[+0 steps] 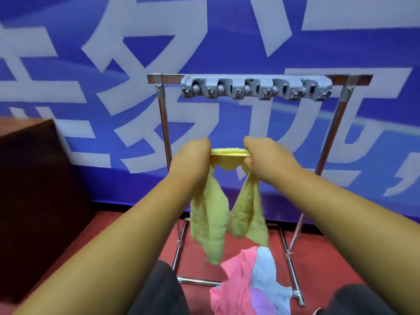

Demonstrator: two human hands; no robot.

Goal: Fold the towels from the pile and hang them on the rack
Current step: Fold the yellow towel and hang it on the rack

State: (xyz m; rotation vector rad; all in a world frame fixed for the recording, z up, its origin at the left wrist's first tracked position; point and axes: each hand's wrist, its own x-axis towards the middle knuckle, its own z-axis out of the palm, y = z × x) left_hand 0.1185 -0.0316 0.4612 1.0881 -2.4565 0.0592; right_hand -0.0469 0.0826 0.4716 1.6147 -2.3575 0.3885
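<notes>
The fingers of both hands are hidden behind the knuckles, so only the backs of the fists are seen. The whole picture is smeared by blur, and the edges of the yellow towel (211,214) are hard to make out. The pile (241,283) of pink, blue and purple cloths is cut off by the lower edge. The foot bars of the rack (163,123) are partly covered by the arms, the pile and the knees. The grey clip strip (254,87) on the top rail is too blurred for its clips to be counted.

The towel is gripped by the left hand (193,155) and the right hand (266,155), each closed in a fist round a bunched part of it. A short span is stretched taut between the fists, and a loose end hangs below each hand. The towel is held in the air in front of the rack, below the top rail and between the uprights. It is above the pile, which lies on the red floor (318,258) at the rack's foot.
</notes>
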